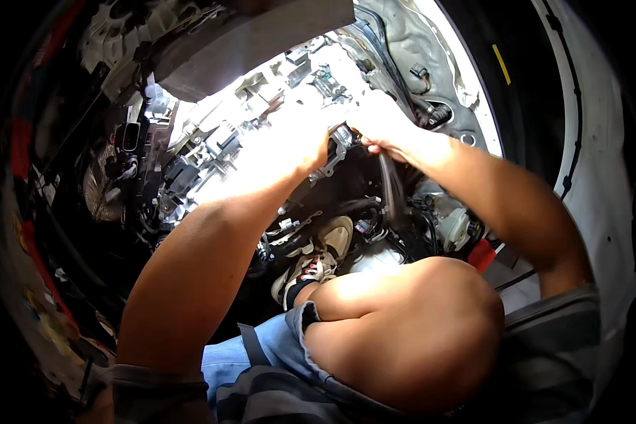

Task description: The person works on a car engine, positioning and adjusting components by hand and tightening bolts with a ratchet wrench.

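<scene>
Vehicle compartment (478, 85), opened and viewed from above, with both bare hands at a flanged metal part (340, 149) near the middle of the view. The left hand (305, 138) lies at the part's left side; glare bleaches it, so whether its grip is apart or clamped cannot be told. The right hand (385, 124) meets the part from the opposite side, fingers curled close to it; what its grip encloses, if anything, is likewise unclear. Just below the right hand is a blurred, bar-like item (391, 185), too smeared to identify.

Progress: the brightly lit machinery (222, 141) lies exposed, so access appears complete; handling of the flanged part appears under way, with no sign of completion. How much remains cannot be judged.

Clearance: open room is chiefly the dark gap between the flanged part and the shoe (336, 237). The bent knee (438, 311) bounds the near side, the grey body wall (410, 42) the far right; a broad grey panel (261, 42) overhangs the far side. Wiring (362, 226) crowds the gap's lower edge, probably permitting only short movements.
</scene>
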Demonstrator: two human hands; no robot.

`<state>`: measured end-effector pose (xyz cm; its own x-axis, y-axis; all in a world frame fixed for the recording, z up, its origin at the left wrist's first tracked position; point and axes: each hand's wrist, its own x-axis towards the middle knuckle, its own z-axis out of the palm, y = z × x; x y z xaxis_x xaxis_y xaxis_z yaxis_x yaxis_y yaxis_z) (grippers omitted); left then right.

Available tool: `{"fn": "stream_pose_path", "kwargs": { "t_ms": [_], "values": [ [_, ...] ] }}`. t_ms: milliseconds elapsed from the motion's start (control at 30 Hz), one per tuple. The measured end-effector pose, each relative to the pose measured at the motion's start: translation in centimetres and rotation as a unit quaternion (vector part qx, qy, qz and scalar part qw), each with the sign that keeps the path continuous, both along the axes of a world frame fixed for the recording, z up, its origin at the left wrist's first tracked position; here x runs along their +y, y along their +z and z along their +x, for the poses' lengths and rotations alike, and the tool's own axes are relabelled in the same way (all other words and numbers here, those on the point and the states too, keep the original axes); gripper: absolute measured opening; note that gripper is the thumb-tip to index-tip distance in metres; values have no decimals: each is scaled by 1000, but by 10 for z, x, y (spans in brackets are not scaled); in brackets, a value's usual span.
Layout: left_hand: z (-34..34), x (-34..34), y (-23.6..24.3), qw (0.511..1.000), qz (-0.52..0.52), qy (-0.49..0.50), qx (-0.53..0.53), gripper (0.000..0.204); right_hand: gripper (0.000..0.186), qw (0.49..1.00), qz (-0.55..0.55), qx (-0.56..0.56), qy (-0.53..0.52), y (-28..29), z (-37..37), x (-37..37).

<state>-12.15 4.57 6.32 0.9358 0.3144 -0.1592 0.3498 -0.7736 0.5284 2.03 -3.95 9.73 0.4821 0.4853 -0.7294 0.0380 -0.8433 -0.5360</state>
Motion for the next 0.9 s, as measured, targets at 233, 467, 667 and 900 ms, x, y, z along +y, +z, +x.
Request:
{"fn": "stream_pose_path", "kwargs": {
  "t_ms": [233, 467, 667, 900],
  "values": [
    [3, 0, -26, 1000, 6, 16, -16, 18, 22, 790, 22, -305, 532, 1, 31, -2],
    [3, -5, -20, 997, -29, 65, 25, 19, 8, 994, -76, 75, -12, -1, 13, -1],
    [4, 2, 8, 995, -32, 16, 89, 21, 19, 754, -38, -383, 532, -2, 35, -2],
    [-4, -1, 21, 994, -38, 63, 81, 21, 26, 980, -161, 96, 67, 0, 29, 18]
  ]
}}
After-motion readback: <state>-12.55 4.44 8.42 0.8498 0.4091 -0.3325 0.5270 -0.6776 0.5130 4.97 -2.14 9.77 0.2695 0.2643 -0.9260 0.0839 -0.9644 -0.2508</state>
